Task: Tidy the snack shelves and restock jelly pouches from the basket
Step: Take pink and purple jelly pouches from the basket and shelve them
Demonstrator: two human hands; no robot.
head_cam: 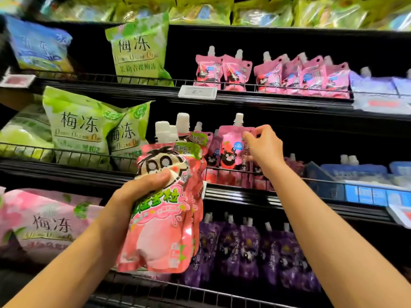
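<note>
My left hand (142,192) grips a bunch of pink peach jelly pouches (164,218) with white caps, held upright in front of the middle shelf. My right hand (263,147) reaches to the middle shelf and pinches the upper right edge of a pink bear-print jelly pouch (231,147) that stands behind the wire rail (233,172). More pink bear pouches (273,74) line the shelf above. Purple grape pouches (255,252) fill the shelf below. The basket is out of view.
Green plum-jelly bags (80,127) sit left on the middle shelf, another green bag (140,52) above, and a pink bag (44,221) at lower left. Pale blue pouches (378,87) and blue boxes (355,174) lie right. A price tag (197,92) hangs on the upper rail.
</note>
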